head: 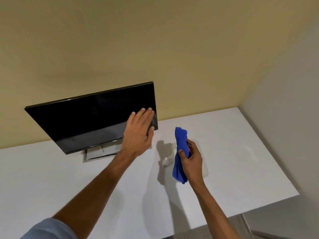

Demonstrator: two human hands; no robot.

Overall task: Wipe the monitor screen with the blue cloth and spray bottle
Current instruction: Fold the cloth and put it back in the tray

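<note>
A black monitor (86, 118) with a dark screen stands on a silver base on the white table, tilted back toward the wall. My left hand (138, 133) is spread, fingers apart, over the screen's lower right corner; whether it touches the glass I cannot tell. My right hand (191, 156) grips a bunched blue cloth (180, 152) to the right of the monitor, above the table. A small clear spray bottle (165, 162) with a white top stands on the table just left of the cloth, partly hidden by it.
The white table (241, 152) runs to a right edge and a front right corner, with floor beyond. A pale tray-like shape (203, 169) lies under my right hand. A beige wall (155, 40) stands right behind the monitor.
</note>
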